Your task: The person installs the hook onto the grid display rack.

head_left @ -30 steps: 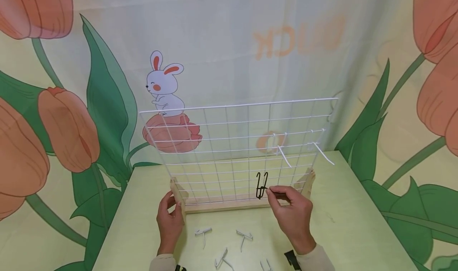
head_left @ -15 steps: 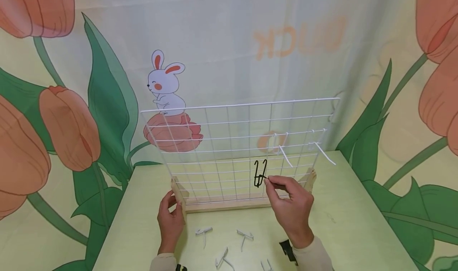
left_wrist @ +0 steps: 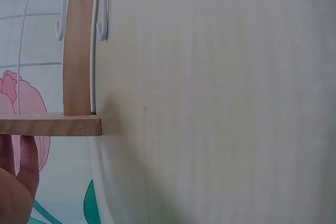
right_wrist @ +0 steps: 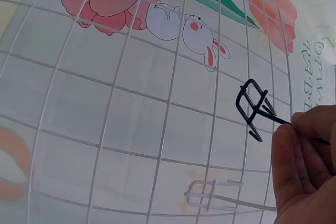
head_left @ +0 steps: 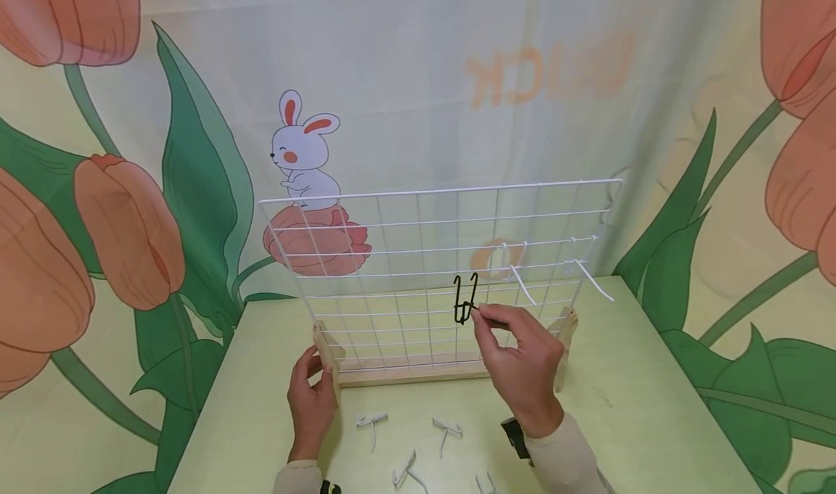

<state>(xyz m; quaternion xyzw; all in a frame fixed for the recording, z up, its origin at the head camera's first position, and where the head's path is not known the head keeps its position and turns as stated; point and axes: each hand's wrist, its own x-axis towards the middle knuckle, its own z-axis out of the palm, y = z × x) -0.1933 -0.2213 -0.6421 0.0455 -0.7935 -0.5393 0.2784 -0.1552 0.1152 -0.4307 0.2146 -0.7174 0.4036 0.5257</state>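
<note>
In the head view, my right hand (head_left: pixel 522 356) pinches the stem of a black wire hook (head_left: pixel 465 302) between thumb and index finger. The hook's two curved prongs point up, just in front of a white wire grid panel (head_left: pixel 418 194); whether it touches the wires I cannot tell. The right wrist view shows the black hook (right_wrist: pixel 252 103) too, held by its rod. My left hand (head_left: pixel 312 407) touches the outer side of the panel's left wooden foot (head_left: pixel 329 367) with its fingertips. In the left wrist view, straight fingers (left_wrist: pixel 29 156) press against the wood.
Two white hooks, one near the middle (head_left: pixel 522 285) and one farther right (head_left: pixel 593 279), hang on the panel's right part. Several loose white hooks (head_left: pixel 372 421) lie on the table (head_left: pixel 653 407) in front. A printed curtain (head_left: pixel 405 117) stands behind.
My right hand has raised the black hook up along the panel and moved it slightly left. The left hand stays at the wooden foot.
</note>
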